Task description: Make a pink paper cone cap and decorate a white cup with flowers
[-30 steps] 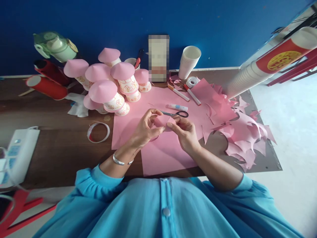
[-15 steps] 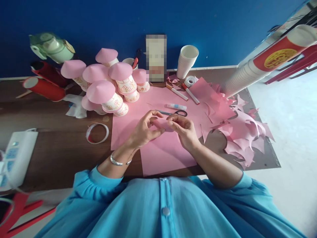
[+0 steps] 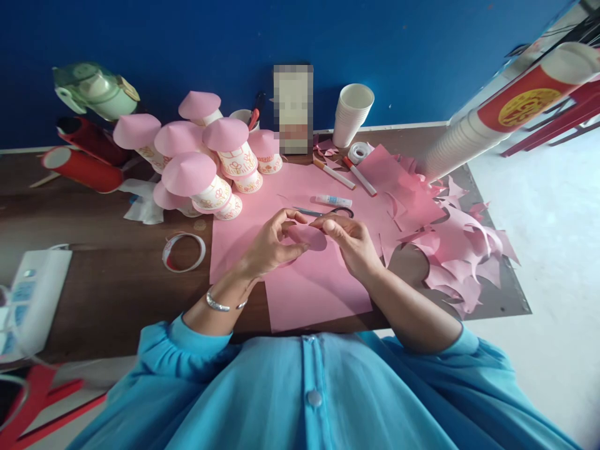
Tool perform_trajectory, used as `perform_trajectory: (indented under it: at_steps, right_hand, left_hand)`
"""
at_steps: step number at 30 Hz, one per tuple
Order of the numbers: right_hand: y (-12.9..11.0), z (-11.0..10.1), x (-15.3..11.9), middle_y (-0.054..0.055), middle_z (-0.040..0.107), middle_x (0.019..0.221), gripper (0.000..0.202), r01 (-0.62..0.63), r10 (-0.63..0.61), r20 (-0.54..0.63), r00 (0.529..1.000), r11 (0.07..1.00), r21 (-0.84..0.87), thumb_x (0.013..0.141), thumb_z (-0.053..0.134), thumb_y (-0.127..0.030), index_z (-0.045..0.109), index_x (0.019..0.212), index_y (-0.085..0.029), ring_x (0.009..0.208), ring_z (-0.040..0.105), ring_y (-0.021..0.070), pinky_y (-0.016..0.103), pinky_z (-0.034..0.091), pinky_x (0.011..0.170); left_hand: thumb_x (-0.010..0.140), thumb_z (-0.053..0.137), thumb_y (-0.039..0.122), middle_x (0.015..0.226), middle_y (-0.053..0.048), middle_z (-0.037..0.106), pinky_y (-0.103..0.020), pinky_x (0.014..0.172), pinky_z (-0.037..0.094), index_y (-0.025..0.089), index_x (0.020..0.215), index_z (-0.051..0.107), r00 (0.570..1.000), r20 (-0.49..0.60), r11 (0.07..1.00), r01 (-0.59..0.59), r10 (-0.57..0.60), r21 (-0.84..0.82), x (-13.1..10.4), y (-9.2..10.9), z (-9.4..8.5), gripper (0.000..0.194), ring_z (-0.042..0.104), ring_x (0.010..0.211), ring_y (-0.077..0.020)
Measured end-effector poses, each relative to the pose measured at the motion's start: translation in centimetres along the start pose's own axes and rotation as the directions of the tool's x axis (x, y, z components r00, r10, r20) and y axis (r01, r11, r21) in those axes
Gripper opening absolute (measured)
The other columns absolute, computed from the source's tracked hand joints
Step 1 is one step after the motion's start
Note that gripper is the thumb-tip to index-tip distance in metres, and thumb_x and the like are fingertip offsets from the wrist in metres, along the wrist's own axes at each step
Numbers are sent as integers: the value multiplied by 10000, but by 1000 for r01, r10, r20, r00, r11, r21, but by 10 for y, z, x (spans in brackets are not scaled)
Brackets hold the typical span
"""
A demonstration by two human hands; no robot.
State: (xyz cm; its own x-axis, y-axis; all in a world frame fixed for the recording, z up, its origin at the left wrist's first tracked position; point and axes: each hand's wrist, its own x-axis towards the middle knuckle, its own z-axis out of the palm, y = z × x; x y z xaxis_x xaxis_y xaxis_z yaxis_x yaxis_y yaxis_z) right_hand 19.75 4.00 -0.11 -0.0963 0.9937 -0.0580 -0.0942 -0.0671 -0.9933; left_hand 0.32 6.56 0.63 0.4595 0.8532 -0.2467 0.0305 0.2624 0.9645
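A small curved piece of pink paper [image 3: 309, 237] with a rounded edge is held up at the middle of the head view. My left hand [image 3: 276, 240] pinches its left side between thumb and fingers. At the paper's far right edge are the closed fingers of my right hand [image 3: 349, 240], the thumb lying over them; the exact contact is partly hidden. Just beyond the hands lie scissors [image 3: 308, 212] with dark handles and a glue stick [image 3: 334, 200]. Beneath them spreads a large pink paper sheet [image 3: 323, 300].
Paper-cup towers with pink cone roofs [image 3: 190, 174] stand at the left back. Pink scraps [image 3: 459, 250] pile up on the right, near a long stack of cups [image 3: 452, 147]. Two markers [image 3: 360, 176], a tape roll [image 3: 360, 152] and a white ring [image 3: 184, 252] also lie here.
My right thumb has lifted off the front of the pink paper, and more of its rounded edge shows. My left hand keeps its pinch.
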Motion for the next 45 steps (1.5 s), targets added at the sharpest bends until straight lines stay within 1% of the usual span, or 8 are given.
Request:
perform_trajectory:
  at_steps: [3, 7, 15, 19, 22, 28, 36, 45]
  right_hand:
    - [-2, 0, 1, 21, 661, 792, 440, -45, 46, 68, 997, 999, -10, 736, 857, -622, 751, 760, -197, 729, 571, 159, 293, 437, 661]
    - [-3, 2, 0, 1, 602, 710, 426, -29, 32, 74, 997, 999, -40, 771, 851, -566, 701, 657, -184, 669, 527, 134, 291, 411, 644]
    - [-6, -1, 1, 29, 651, 768, 439, -1, 8, 80, 997, 996, -90, 799, 809, -610, 731, 697, -190, 723, 563, 158, 307, 427, 675]
    - [-5, -2, 3, 18, 642, 731, 425, -20, 27, 70, 997, 995, -94, 781, 834, -586, 724, 668, -191, 695, 547, 146, 303, 416, 664]
    - [-1, -1, 5, 12, 651, 693, 407, -100, 96, 118, 988, 994, 32, 723, 882, -567, 729, 664, -194, 672, 550, 145, 302, 434, 657]
    - [10, 4, 4, -4, 664, 695, 348, -153, 147, 46, 988, 959, 237, 682, 919, -508, 733, 659, -214, 709, 577, 147, 303, 482, 719]
    - [12, 7, 1, -9, 659, 688, 364, -143, 155, -20, 988, 949, 280, 675, 918, -528, 721, 647, -223, 714, 573, 148, 314, 489, 752]
    - [13, 8, 0, -17, 626, 657, 365, -186, 191, 23, 981, 913, 363, 702, 907, -528, 741, 655, -207, 676, 554, 128, 287, 484, 727]
  left_hand:
    - [681, 833, 227, 806, 6, 645, -262, 643, 446, 192, 1056, 568, 1000, 6, 1000, 2, -2, 14, -1, 2, 0, 460, 596, 716, -147]
    - [676, 812, 188, 740, 31, 618, -257, 653, 453, 185, 1038, 568, 999, 34, 998, -25, 23, 64, -1, 6, -1, 437, 586, 690, -132]
    - [702, 811, 223, 738, 30, 630, -232, 579, 445, 188, 1083, 547, 996, 87, 993, 21, -31, 120, -2, 8, -9, 464, 578, 658, -129]
    - [706, 830, 252, 783, 33, 637, -211, 546, 434, 204, 1107, 554, 994, 94, 999, 48, -47, -2, -3, 5, -14, 489, 564, 615, -104]
    - [701, 851, 300, 900, -10, 706, -236, 620, 499, 210, 1129, 563, 996, 76, 983, 50, -38, -174, -2, 4, -17, 524, 643, 710, -138]
    - [749, 805, 388, 822, 2, 658, -216, 610, 478, 168, 1007, 660, 993, -100, 891, 9, -61, -454, 0, 6, -15, 368, 600, 683, -110]
    - [724, 827, 287, 906, -10, 711, -241, 681, 502, 191, 1031, 638, 985, -130, 871, 38, -116, -489, 2, 0, -10, 373, 660, 777, -146]
    - [700, 847, 246, 877, 5, 688, -223, 651, 483, 188, 1007, 656, 981, -161, 853, 11, -111, -521, 3, -2, -8, 366, 635, 730, -118]
